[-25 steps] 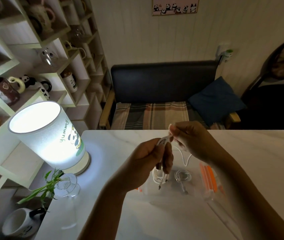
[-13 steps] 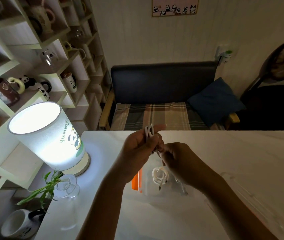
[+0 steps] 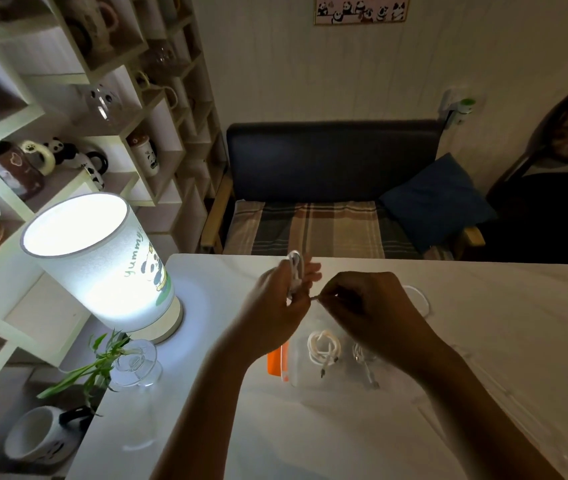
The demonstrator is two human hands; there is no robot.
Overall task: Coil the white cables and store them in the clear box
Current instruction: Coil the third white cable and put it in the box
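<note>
- The clear box (image 3: 296, 370) sits on the white table (image 3: 483, 341) nearest the person, under both forearms, with an orange latch (image 3: 274, 362) on its left side. A coiled white cable (image 3: 324, 344) lies inside it, and a second, thinner cable (image 3: 362, 358) lies beside that one, half hidden by the right wrist.
- Above the box, the left hand (image 3: 277, 303) holds the loops of the cable in hand (image 3: 294, 271) upright, fingers curled round the bundle. Half a second ago the loops stood about the same, so the bundle has held its shape.
- The right hand (image 3: 369, 306) has dropped from its raised pull of a second ago and now pinches the cable's loose end just beside the left hand. I judge the coiling is nearly done, with only the tail left to wrap or tuck.
- Both wrists are bent inward, hands almost touching over the table.
- Further off, a loose white loop (image 3: 421, 299) lies on the table beyond the right hand; whether it belongs to the same cable I cannot tell.
- At far left stands a lit lamp (image 3: 102, 265).
</note>
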